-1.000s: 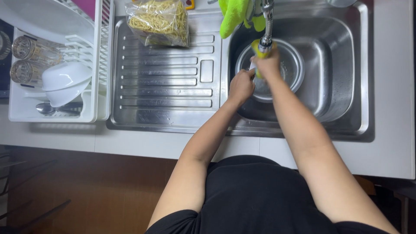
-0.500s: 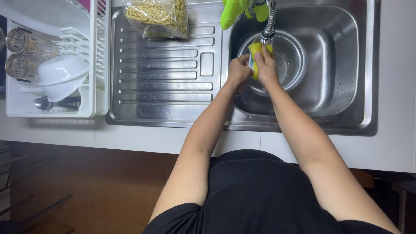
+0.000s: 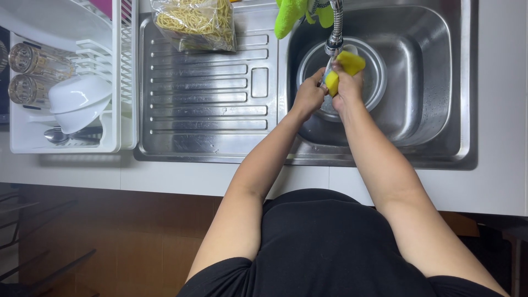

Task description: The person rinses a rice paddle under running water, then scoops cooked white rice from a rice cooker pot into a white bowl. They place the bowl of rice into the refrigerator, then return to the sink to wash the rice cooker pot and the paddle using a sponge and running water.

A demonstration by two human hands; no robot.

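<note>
Under the flexible metal tap (image 3: 334, 33), above the round steel bowl (image 3: 374, 71) in the stainless sink (image 3: 434, 82): right hand (image 3: 347, 88) clenched around a yellow rectangular sponge (image 3: 344, 69), left hand (image 3: 309, 96) closed just beside it, its contents impossible to tell.

rack (image 3: 124, 82) left | drainboard (image 3: 209, 104) middle (noodle bag (image 3: 195, 22) on it) | sink (image 3: 429, 82) right, bowl (image 3: 374, 71) inside
</note>
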